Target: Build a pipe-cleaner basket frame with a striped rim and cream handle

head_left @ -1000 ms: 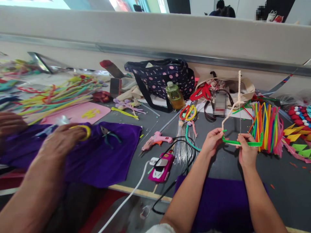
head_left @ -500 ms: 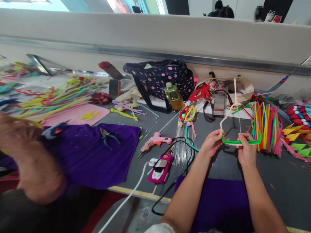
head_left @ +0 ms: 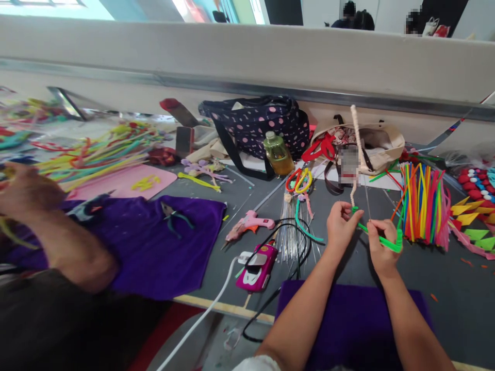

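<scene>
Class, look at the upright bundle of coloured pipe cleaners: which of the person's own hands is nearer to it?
Right. The right hand sits just left of the bundle of coloured pipe cleaners; the left hand is farther left, beyond it.

Both bare forearms reach forward from the lower edge, side by side and close together. The left hand (head_left: 340, 222) is raised, its thumb and fingers pinched shut in a tight grip. The right hand (head_left: 381, 246) sits just beside it, slightly lower, fingers curled and likewise pinched.
</scene>
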A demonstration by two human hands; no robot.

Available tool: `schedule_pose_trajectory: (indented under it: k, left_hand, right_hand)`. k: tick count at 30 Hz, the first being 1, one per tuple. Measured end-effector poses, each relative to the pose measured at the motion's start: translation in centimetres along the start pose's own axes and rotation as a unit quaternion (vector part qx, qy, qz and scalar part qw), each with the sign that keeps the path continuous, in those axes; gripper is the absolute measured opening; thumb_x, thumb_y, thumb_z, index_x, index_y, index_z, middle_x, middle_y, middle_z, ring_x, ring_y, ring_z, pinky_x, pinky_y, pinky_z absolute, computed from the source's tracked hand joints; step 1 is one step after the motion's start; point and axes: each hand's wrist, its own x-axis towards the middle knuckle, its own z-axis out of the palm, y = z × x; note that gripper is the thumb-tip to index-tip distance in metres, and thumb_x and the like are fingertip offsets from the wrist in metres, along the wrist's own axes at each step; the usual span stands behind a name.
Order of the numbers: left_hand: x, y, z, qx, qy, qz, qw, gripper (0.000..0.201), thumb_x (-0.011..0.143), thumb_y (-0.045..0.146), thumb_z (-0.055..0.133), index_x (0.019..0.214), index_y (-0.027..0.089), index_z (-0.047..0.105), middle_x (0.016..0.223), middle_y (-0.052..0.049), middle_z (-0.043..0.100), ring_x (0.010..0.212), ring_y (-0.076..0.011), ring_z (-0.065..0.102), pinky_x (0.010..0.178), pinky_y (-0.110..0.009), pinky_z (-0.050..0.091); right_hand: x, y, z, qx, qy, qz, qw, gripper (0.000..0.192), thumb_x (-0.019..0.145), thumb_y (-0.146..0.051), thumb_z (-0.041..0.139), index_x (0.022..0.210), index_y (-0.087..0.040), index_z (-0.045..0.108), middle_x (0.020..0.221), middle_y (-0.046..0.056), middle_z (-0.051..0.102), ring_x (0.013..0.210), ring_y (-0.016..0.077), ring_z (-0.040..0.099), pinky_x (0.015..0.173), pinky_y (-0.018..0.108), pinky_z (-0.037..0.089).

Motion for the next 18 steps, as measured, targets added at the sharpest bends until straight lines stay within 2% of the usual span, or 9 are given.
schedule_pose_trajectory:
  k: [2,4,9,13,15,18]
  left_hand:
    - [-0.1,0.1,-0.1,0.073,0.015,0.03,0.997,0.03,0.068,0.041,0.072,0.077,0.018,0.056,0.069,0.003,0.052,0.06,-0.0092,0.045,0.061,-0.022,0.036]
    - [-0.1,0.2,-0.3,0.111,0.021,0.048,0.992,0.029,0.071,0.042,0.069,0.071,0.019,0.053,0.065,0.004,0.048,0.06,-0.0096,0.043,0.06,-0.022,0.034]
    - [0.0,0.2,-0.3,0.07,0.016,0.047,0.996,0.024,0.078,0.04,0.061,0.068,0.018,0.054,0.063,0.004,0.048,0.057,-0.0094,0.042,0.057,-0.022,0.033]
    - [0.3,0.4,-0.4,-0.033,-0.017,0.009,0.999,0.023,0.075,0.038,0.063,0.07,0.016,0.059,0.063,0.002,0.053,0.057,-0.0094,0.045,0.056,-0.022,0.035]
    - [0.6,0.5,-0.6,-0.088,-0.037,-0.025,0.995,0.024,0.072,0.038,0.066,0.07,0.015,0.061,0.061,0.002,0.055,0.056,-0.009,0.046,0.056,-0.021,0.036]
    - [1.2,0.5,-1.3,-0.166,-0.082,-0.096,0.978,0.026,0.067,0.038,0.072,0.067,0.014,0.062,0.056,0.002,0.053,0.052,-0.0074,0.045,0.053,-0.021,0.036]
  right_hand:
    - [-0.3,-0.1,0.1,-0.027,-0.023,-0.062,0.997,0.004,0.085,-0.02,0.057,0.088,-0.021,0.06,0.075,0.002,0.061,0.068,0.0142,0.058,0.063,0.029,0.048]
    - [-0.4,-0.1,0.2,-0.047,-0.041,-0.097,0.993,0.007,0.085,-0.017,0.057,0.089,-0.021,0.06,0.073,0.002,0.06,0.066,0.0141,0.056,0.062,0.029,0.047]
    - [-0.3,-0.2,0.2,-0.051,-0.044,-0.107,0.992,0.009,0.085,-0.015,0.056,0.09,-0.021,0.06,0.072,0.002,0.06,0.065,0.014,0.055,0.062,0.029,0.047]
    - [-0.1,-0.4,0.2,-0.001,-0.016,-0.029,0.999,0.004,0.085,-0.02,0.058,0.086,-0.022,0.061,0.074,0.002,0.061,0.067,0.0143,0.059,0.063,0.03,0.049]
    - [0.1,-0.4,0.1,0.05,-0.003,0.046,0.998,0.004,0.084,-0.023,0.059,0.083,-0.021,0.062,0.074,0.0,0.06,0.064,0.0132,0.058,0.059,0.028,0.049]
    - [0.6,-0.2,-0.1,0.134,0.023,0.16,0.978,0.009,0.081,-0.03,0.062,0.081,-0.02,0.062,0.074,-0.001,0.059,0.054,0.0107,0.054,0.047,0.025,0.045]
